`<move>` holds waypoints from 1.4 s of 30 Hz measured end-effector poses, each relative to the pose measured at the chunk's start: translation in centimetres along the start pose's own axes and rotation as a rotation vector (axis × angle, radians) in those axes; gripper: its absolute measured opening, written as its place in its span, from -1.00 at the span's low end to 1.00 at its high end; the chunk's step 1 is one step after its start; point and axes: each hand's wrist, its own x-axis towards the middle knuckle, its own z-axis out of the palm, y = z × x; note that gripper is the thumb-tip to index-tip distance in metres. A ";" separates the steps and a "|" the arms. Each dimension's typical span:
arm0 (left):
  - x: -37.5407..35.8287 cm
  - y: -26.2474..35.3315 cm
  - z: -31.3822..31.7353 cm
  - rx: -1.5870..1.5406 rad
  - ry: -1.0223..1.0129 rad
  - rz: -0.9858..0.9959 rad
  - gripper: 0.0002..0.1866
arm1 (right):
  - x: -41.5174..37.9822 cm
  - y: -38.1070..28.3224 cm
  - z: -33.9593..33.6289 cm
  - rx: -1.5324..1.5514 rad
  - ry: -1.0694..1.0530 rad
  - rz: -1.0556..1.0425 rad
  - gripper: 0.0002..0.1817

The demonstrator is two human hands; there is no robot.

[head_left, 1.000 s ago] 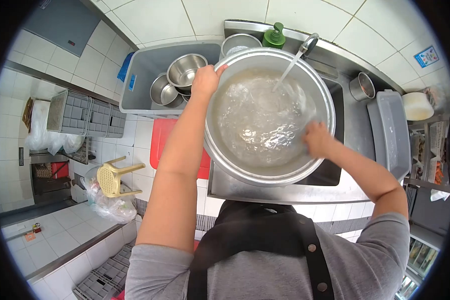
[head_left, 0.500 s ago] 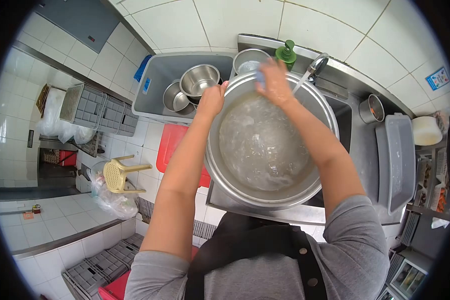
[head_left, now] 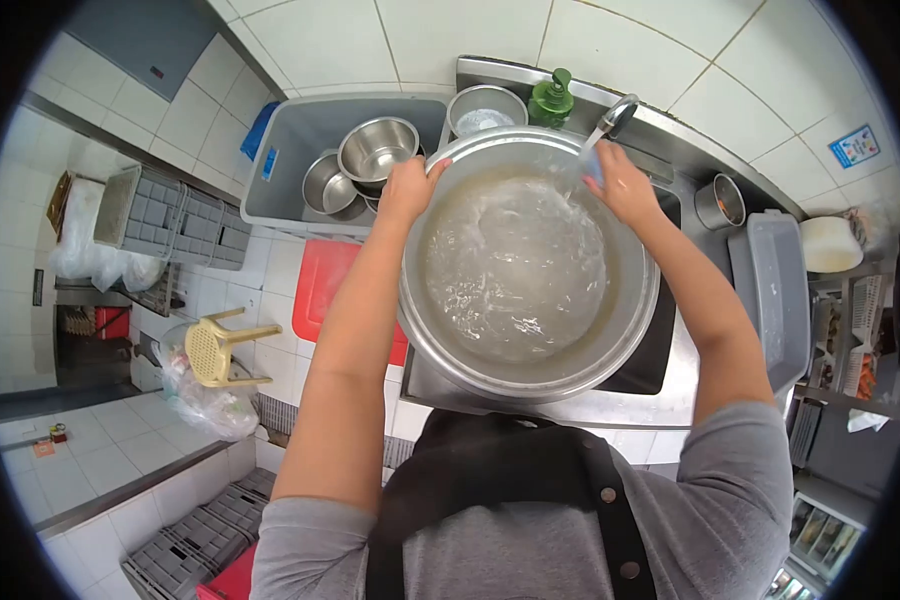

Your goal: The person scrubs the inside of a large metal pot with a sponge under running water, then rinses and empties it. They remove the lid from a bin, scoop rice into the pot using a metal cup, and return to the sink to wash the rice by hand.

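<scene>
A large round metal pot (head_left: 630, 345) of cloudy, swirling water rests over the sink. My left hand (head_left: 410, 188) is closed on its upper left rim. At the upper right rim, beside the running tap (head_left: 618, 116), my right hand (head_left: 625, 185) has closed fingers around something bluish, mostly hidden. Water from the tap falls next to those fingers.
Left of the pot, a grey tub (head_left: 260, 195) holds metal pots (head_left: 378, 150). Behind it are a metal bowl (head_left: 487, 108) and a green pump bottle (head_left: 551, 100). Rightward stand a small pot (head_left: 719, 202) and a grey basin (head_left: 778, 290).
My right hand has moved rightward along the rim, from the pot's top to beside the tap. My left hand stays on the rim. The camera view has shifted slightly.
</scene>
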 end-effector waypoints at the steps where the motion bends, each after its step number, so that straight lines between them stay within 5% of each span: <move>1: 0.0 -0.1 0.0 -0.004 0.001 -0.001 -0.31 | -2.8 0.6 -0.7 0.067 0.039 0.004 -0.27; 5: 0.1 0.1 -0.1 -0.029 -0.006 0.008 -0.30 | -13.7 0.6 -2.0 0.279 0.094 0.031 -0.17; 7: 0.3 0.2 -0.2 -0.022 -0.025 0.010 -0.30 | -16.3 -1.8 -3.1 -0.003 -0.041 -0.031 -0.15; 10: 0.4 -0.2 0.0 -0.024 -0.013 0.017 -0.30 | -13.9 -2.7 -2.4 -0.081 -0.022 0.035 -0.15; 15: 1.0 -0.7 0.3 -0.140 0.001 0.007 -0.23 | -0.6 -0.4 5.3 0.093 0.328 -0.069 -0.23; 21: 2.8 -3.8 2.1 -0.388 0.065 -0.045 -0.21 | 7.7 -16.3 10.3 0.280 0.462 -0.091 -0.18; 23: 2.9 -3.9 2.1 -0.471 0.047 -0.053 -0.21 | 6.0 -22.3 11.8 0.668 0.624 -0.012 -0.23; 25: 2.6 -3.1 1.4 -0.655 -0.047 -0.262 -0.15 | 2.7 -28.1 14.1 1.060 0.629 0.213 -0.33; 27: 2.3 -1.6 0.5 -0.494 -0.033 -0.210 -0.14 | -2.0 -31.1 15.1 1.247 0.215 0.402 -0.32; 29: 2.1 -2.0 1.1 -0.329 0.002 -0.089 -0.17 | -7.9 -30.6 12.6 1.328 -0.204 0.381 -0.33; 31: 2.2 -2.6 1.2 -0.352 -0.033 -0.116 -0.19 | -12.0 -26.4 7.1 1.142 -0.760 0.122 -0.32; 34: 2.4 -2.3 0.9 -0.333 -0.025 -0.097 -0.23 | -16.6 -16.5 7.6 0.494 -0.916 -0.331 -0.28; 35: 2.3 -2.2 0.8 -0.284 -0.012 -0.083 -0.24 | -16.9 -11.3 10.8 0.455 -1.132 -0.542 -0.31; 38: 1.9 -1.5 0.4 -0.220 0.009 -0.078 -0.24 | -13.8 -4.7 6.9 -0.331 -1.129 -0.391 -0.59; 39: 1.7 -1.3 0.2 -0.188 0.032 -0.053 -0.24 | -12.6 -3.8 6.4 -0.528 -0.888 -0.338 -0.64; 42: 1.2 -0.8 0.5 -0.135 0.075 0.013 -0.25 | -6.4 -2.3 10.6 -0.349 -0.437 -0.147 -0.76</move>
